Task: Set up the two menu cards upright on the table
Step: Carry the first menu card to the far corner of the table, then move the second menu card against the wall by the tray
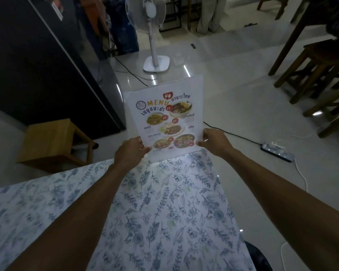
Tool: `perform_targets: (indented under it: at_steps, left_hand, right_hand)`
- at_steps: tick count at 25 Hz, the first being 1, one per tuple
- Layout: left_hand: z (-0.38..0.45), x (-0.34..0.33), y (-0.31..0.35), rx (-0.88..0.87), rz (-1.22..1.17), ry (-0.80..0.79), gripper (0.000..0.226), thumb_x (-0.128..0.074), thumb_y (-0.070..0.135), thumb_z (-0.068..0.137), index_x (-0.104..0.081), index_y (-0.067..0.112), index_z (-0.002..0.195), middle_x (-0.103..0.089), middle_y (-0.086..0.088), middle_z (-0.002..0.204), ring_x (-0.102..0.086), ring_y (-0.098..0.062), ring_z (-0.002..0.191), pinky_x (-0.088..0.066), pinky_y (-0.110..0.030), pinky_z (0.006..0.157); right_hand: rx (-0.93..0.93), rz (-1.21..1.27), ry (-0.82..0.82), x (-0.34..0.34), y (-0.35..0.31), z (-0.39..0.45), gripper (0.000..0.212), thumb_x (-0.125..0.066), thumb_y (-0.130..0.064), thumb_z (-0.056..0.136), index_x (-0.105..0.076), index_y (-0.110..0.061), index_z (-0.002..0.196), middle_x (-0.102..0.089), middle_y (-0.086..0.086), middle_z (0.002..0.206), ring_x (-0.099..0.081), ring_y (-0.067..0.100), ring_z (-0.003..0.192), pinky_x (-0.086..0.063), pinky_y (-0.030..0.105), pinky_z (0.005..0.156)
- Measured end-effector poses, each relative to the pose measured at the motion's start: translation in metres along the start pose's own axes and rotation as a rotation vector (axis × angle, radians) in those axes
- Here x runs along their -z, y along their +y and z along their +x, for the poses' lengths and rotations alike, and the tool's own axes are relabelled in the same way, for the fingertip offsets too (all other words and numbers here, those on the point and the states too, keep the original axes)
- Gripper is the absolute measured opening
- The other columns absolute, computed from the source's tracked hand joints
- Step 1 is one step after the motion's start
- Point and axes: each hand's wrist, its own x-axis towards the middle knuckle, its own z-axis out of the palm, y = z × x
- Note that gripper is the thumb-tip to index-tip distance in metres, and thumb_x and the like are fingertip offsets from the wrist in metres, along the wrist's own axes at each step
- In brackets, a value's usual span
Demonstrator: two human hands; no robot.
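A white menu card point(162, 118) with food pictures and the word MENU stands upright at the far corner of the table point(164, 202), which wears a blue floral cloth. A second white card point(186, 83) rises just behind it, only its top and right edge showing. My left hand point(131, 153) grips the front card's lower left corner. My right hand point(215, 140) grips its lower right edge. The card's base sits about at the table's far edge; whether it rests on the cloth I cannot tell.
A white pedestal fan point(155, 36) stands on the floor beyond the table. A small wooden stool point(53, 141) is at left beside a dark cabinet point(37, 65). Wooden stools point(317, 71) and a power strip point(278, 151) with cables lie at right.
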Motion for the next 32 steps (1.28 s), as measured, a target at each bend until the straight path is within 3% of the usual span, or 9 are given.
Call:
perform_targets:
  at_steps: [4, 7, 11, 17, 21, 26, 32]
  left_hand:
    - [-0.010, 0.000, 0.001, 0.030, 0.059, 0.016, 0.037, -0.064, 0.056, 0.085, -0.063, 0.021, 0.096, -0.072, 0.000, 0.093, -0.067, -0.025, 0.086, -0.056, -0.037, 0.076]
    - [-0.022, 0.003, 0.002, 0.047, 0.057, 0.050, 0.042, -0.061, 0.059, 0.085, -0.063, 0.023, 0.108, -0.071, 0.001, 0.104, -0.066, -0.025, 0.094, -0.052, -0.035, 0.077]
    - [-0.049, 0.014, -0.004, 0.065, 0.054, 0.095, 0.043, -0.056, 0.061, 0.085, -0.064, 0.024, 0.106, -0.070, -0.001, 0.103, -0.065, -0.024, 0.091, -0.046, -0.033, 0.071]
    - [-0.127, 0.035, -0.027, 0.065, -0.022, 0.128, 0.049, -0.053, 0.065, 0.086, -0.065, 0.026, 0.113, -0.072, 0.000, 0.105, -0.065, -0.023, 0.096, -0.050, -0.037, 0.079]
    - [-0.227, 0.040, -0.073, 0.097, -0.068, 0.092, 0.047, -0.052, 0.061, 0.090, -0.065, 0.025, 0.117, -0.070, 0.000, 0.115, -0.064, -0.024, 0.103, -0.050, -0.036, 0.084]
    - [-0.357, 0.045, -0.145, 0.100, -0.068, 0.077, 0.049, -0.052, 0.058, 0.092, -0.063, 0.022, 0.124, -0.067, -0.005, 0.121, -0.063, -0.026, 0.106, -0.044, -0.032, 0.079]
    - [-0.458, 0.072, -0.242, 0.179, -0.082, 0.105, 0.049, -0.052, 0.060, 0.091, -0.062, 0.023, 0.120, -0.068, -0.005, 0.118, -0.065, -0.028, 0.103, -0.052, -0.038, 0.085]
  right_hand:
    - [-0.059, -0.015, 0.031, 0.002, 0.004, -0.010, 0.041, -0.080, -0.031, 0.080, -0.067, -0.007, 0.111, -0.073, 0.013, 0.111, -0.068, 0.028, 0.098, -0.056, 0.040, 0.086]
    - [-0.103, -0.016, 0.064, 0.004, 0.008, -0.026, 0.048, -0.082, -0.032, 0.078, -0.065, -0.007, 0.116, -0.072, 0.013, 0.114, -0.068, 0.029, 0.102, -0.055, 0.039, 0.086]
    - [-0.091, -0.038, 0.077, 0.005, 0.002, -0.061, 0.045, -0.082, -0.035, 0.076, -0.065, -0.012, 0.111, -0.073, 0.010, 0.111, -0.068, 0.026, 0.097, -0.056, 0.040, 0.083]
    - [-0.017, -0.038, 0.079, -0.010, -0.042, -0.142, 0.039, -0.080, -0.037, 0.079, -0.066, -0.015, 0.109, -0.075, 0.006, 0.107, -0.069, 0.025, 0.097, -0.056, 0.039, 0.084]
    - [0.069, -0.025, 0.050, -0.047, -0.098, -0.230, 0.038, -0.079, -0.035, 0.081, -0.066, -0.013, 0.109, -0.075, 0.007, 0.106, -0.070, 0.024, 0.094, -0.056, 0.037, 0.083]
    - [0.100, -0.010, -0.003, -0.115, -0.168, -0.345, 0.037, -0.078, -0.037, 0.081, -0.066, -0.016, 0.109, -0.075, 0.006, 0.105, -0.069, 0.023, 0.096, -0.058, 0.040, 0.083]
    - [0.225, -0.032, -0.104, -0.200, -0.255, -0.442, 0.036, -0.078, -0.039, 0.080, -0.065, -0.020, 0.108, -0.075, 0.001, 0.101, -0.069, 0.020, 0.097, -0.057, 0.038, 0.082]
